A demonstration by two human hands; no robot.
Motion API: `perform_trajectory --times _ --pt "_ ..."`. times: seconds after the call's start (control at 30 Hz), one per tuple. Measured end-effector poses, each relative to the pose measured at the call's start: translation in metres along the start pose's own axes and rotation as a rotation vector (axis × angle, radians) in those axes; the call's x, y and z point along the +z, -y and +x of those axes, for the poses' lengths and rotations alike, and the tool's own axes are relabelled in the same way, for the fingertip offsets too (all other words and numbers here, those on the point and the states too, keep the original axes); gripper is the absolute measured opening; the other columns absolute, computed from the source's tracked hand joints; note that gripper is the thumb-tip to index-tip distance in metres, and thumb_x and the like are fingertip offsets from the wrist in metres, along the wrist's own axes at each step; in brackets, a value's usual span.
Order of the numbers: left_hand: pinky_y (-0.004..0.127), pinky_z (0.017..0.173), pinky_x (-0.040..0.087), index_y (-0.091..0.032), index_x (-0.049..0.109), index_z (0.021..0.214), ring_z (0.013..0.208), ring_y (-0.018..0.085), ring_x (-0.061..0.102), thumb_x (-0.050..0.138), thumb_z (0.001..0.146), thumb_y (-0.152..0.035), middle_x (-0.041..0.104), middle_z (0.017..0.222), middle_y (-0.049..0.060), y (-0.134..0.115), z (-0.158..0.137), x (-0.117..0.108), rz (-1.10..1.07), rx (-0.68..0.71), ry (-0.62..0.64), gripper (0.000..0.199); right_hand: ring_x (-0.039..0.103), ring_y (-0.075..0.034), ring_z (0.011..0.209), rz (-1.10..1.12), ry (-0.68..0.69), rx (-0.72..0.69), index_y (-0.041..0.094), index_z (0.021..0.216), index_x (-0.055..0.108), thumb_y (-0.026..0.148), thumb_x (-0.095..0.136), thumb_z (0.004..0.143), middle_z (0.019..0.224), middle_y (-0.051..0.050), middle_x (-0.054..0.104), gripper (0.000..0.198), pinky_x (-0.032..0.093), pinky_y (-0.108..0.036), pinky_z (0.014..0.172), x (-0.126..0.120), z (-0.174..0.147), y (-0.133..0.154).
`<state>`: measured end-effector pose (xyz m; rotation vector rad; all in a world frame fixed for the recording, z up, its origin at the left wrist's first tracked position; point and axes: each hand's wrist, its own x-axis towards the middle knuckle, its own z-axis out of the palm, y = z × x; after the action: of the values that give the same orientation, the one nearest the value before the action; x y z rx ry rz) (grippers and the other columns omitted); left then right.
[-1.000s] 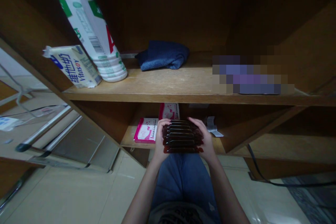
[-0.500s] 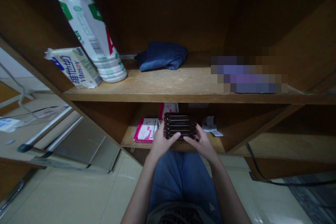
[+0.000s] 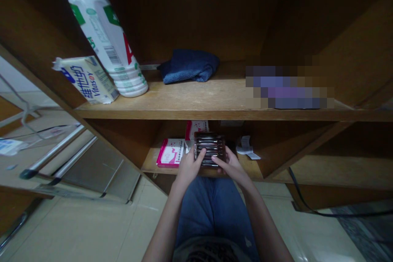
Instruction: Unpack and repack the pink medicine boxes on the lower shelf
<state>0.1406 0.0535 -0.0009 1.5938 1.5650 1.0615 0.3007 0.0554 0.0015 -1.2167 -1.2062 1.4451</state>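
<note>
Head view: right of a pink-and-white box (image 3: 168,153), the left hand's (image 3: 188,168) fingers clamp the dark ribbed bundle (image 3: 212,142) before the lower shelf (image 3: 255,168); the right hand's (image 3: 235,168) clamp its other end. Even pressure should keep it aligned.

At the left front corner of the upper shelf (image 3: 196,99), the carton (image 3: 89,82) reads "維他奶" and "Vitasoy"; the bottle (image 3: 102,37) just beside it bears a red "A".

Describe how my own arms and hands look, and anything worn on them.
Your left hand and right hand are bare, with no gloves, rings or watch that I can make out. Both forearms taper toward the wrists, with no sleeves, cables or markings visible. Blue trousers show between them.
</note>
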Motion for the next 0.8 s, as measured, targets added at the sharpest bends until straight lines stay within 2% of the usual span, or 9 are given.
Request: perform_trajectory --times 0.1,0.17,0.2,0.37,0.43,0.57,0.63,0.8 --pt "0.037 0.081 0.046 -0.019 0.050 0.118 0.093 0.026 0.062 0.051 0.083 -0.048 0.066 0.101 0.010 0.001 -0.001 -0.001 -0.034 0.041 0.053 0.046 0.064 -0.018 0.083 0.004 0.014 -0.135 0.022 0.107 0.049 0.036 0.071 0.066 0.101 -0.005 0.065 0.048 0.055 -0.028 0.062 -0.002 0.003 -0.006" --pt "0.037 0.083 0.046 -0.019 0.045 0.121 0.097 0.025 0.061 0.055 0.081 -0.044 0.065 0.105 0.009 0.000 -0.002 -0.001 -0.083 0.090 0.095 0.048 0.062 -0.019 0.097 0.018 0.024 -0.237 0.023 0.110 0.048 0.032 0.072 0.067 0.109 -0.005 0.063 0.050 0.052 -0.034 0.083 -0.004 0.005 -0.010" --pt "0.036 0.085 0.045 -0.019 0.043 0.121 0.099 0.024 0.060 0.056 0.080 -0.042 0.064 0.106 0.009 0.000 -0.002 -0.001 -0.113 0.116 0.112 0.049 0.061 -0.020 0.100 0.026 0.033 -0.271 0.023 0.111 0.047 0.031 0.072 0.067 0.111 -0.005 0.063 0.051 0.050 -0.036 0.088 -0.005 0.006 -0.012" --pt "0.034 0.091 0.043 -0.020 0.039 0.118 0.107 0.022 0.055 0.065 0.074 -0.029 0.057 0.114 0.008 -0.005 -0.003 -0.002 -0.262 0.209 0.151 0.051 0.061 -0.021 0.097 -0.028 0.056 -0.342 0.024 0.113 0.046 0.028 0.074 0.064 0.110 -0.006 0.061 0.057 0.052 -0.036 0.082 -0.010 0.004 -0.010" --pt "0.034 0.090 0.043 -0.020 0.042 0.113 0.106 0.021 0.055 0.066 0.071 -0.020 0.056 0.113 0.008 -0.007 -0.004 -0.005 -0.302 0.246 0.177 0.048 0.059 -0.022 0.100 -0.079 0.061 -0.399 0.025 0.115 0.047 0.024 0.075 0.061 0.111 -0.006 0.060 0.061 0.051 -0.036 0.085 -0.012 0.001 -0.006" --pt "0.035 0.094 0.041 -0.020 0.048 0.108 0.108 0.022 0.054 0.058 0.068 -0.008 0.056 0.113 0.009 -0.012 -0.006 -0.013 -0.292 0.364 0.192 0.043 0.057 -0.021 0.104 -0.103 0.071 -0.467 0.026 0.114 0.052 0.021 0.061 0.072 0.111 -0.005 0.060 0.043 0.047 -0.037 0.090 -0.013 -0.005 0.001" --pt "0.036 0.095 0.041 -0.020 0.049 0.108 0.108 0.022 0.053 0.057 0.068 -0.007 0.056 0.113 0.009 -0.013 -0.006 -0.015 -0.268 0.400 0.171 0.043 0.058 -0.021 0.101 -0.119 0.075 -0.495 0.025 0.114 0.053 0.019 0.058 0.072 0.109 -0.005 0.060 0.043 0.047 -0.037 0.089 -0.012 -0.007 0.002" --pt "0.035 0.092 0.043 -0.019 0.053 0.110 0.105 0.022 0.056 0.059 0.067 -0.007 0.059 0.111 0.009 -0.012 -0.006 -0.015 -0.223 0.367 0.149 0.045 0.058 -0.022 0.100 -0.187 0.084 -0.553 0.024 0.113 0.053 0.016 0.064 0.067 0.109 -0.006 0.059 0.048 0.047 -0.037 0.089 -0.010 -0.006 0.003"
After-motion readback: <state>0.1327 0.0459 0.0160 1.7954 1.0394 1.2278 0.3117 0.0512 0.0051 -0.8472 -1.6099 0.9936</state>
